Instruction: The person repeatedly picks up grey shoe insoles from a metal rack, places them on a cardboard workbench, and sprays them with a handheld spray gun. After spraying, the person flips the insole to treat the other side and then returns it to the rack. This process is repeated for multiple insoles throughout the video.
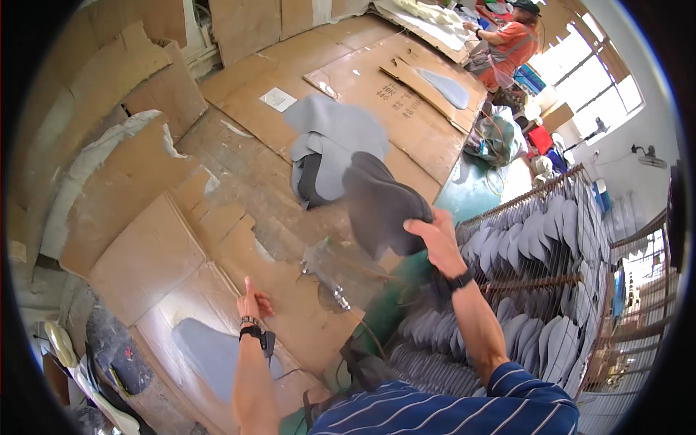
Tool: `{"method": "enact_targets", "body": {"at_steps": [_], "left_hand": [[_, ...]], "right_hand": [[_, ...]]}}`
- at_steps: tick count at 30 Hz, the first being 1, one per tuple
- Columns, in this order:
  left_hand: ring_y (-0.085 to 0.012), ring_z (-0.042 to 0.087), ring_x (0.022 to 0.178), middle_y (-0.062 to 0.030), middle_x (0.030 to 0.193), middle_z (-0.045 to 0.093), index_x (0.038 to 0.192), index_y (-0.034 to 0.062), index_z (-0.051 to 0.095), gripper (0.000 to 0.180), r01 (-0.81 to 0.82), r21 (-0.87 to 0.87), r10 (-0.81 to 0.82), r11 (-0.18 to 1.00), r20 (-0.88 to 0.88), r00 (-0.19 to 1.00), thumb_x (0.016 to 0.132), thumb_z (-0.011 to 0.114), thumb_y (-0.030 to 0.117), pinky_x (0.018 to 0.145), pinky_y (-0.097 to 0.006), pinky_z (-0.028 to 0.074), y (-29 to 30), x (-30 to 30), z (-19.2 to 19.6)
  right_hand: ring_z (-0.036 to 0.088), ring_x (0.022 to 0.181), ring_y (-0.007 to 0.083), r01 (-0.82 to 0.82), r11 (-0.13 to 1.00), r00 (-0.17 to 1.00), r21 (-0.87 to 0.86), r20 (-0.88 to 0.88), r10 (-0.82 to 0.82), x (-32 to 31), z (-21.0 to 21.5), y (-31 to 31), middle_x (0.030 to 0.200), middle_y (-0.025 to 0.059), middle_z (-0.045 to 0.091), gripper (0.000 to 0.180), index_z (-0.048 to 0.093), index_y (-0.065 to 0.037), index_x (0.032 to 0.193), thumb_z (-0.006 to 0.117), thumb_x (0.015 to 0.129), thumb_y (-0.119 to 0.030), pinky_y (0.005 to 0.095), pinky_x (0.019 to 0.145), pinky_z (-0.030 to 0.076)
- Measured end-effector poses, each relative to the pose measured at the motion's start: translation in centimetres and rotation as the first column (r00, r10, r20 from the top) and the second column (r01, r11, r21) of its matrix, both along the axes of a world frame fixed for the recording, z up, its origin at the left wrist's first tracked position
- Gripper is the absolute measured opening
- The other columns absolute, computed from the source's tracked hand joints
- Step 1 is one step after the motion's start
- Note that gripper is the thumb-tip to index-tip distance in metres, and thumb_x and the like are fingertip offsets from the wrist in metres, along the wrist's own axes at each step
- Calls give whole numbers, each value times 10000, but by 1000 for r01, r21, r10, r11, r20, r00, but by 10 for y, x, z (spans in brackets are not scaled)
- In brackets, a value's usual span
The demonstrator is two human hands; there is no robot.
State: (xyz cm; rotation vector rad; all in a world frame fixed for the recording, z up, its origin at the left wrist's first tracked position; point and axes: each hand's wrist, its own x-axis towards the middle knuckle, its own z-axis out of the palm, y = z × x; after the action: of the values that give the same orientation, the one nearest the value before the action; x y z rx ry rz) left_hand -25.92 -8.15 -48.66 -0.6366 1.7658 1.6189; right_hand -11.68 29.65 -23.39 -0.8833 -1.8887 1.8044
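My right hand (435,235) grips the near edge of some dark grey insole-shaped sheets (377,203), thumb on top. They are smeared by motion, and I cannot tell how many there are. Just beyond lies a loose pile of light grey sheets (326,138) on the cardboard-covered table, with a darker piece (310,181) partly under it. My left hand (254,303) is empty, its thumb stretched out and its fingers loosely apart. Close by it, partly behind my left forearm, a grey-blue insole-shaped sheet (206,351) lies flat on cardboard.
To my right stands a wire rack (500,286) hung with many grey sole-shaped pieces (525,239). A metal fitting (337,296) sits at the table's near edge. Another grey-blue piece (446,88) lies at the far end, where a person in orange (511,43) works.
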Motion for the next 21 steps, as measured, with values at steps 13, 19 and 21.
{"method": "enact_targets", "body": {"at_steps": [13,19,21], "left_hand": [[-315,503,1370,-179,1406,563,1516,32,425,1022,640,203,-301,741,-752,587,709,890,454,1168,-453,384,-42,162,165],[-401,389,1447,-202,1568,391,1586,45,289,1334,651,-203,-498,731,-812,305,532,948,529,1201,-477,337,-93,240,208],[-413,415,1417,-211,1536,420,1579,53,302,1278,578,-294,-508,761,-824,251,564,953,478,1182,-488,363,-98,252,199]], "right_hand": [[700,929,216,165,827,977,-537,-28,-213,176,30,-223,1042,97,724,294,685,33,1103,695,811,1,373,877,571],[708,1017,249,71,832,992,-551,-51,-119,199,34,-262,1142,113,722,357,675,30,1197,677,847,-36,409,938,569],[708,978,238,87,816,988,-571,-58,-146,193,48,-279,1106,100,725,335,683,22,1156,700,824,-20,394,915,574]]}}
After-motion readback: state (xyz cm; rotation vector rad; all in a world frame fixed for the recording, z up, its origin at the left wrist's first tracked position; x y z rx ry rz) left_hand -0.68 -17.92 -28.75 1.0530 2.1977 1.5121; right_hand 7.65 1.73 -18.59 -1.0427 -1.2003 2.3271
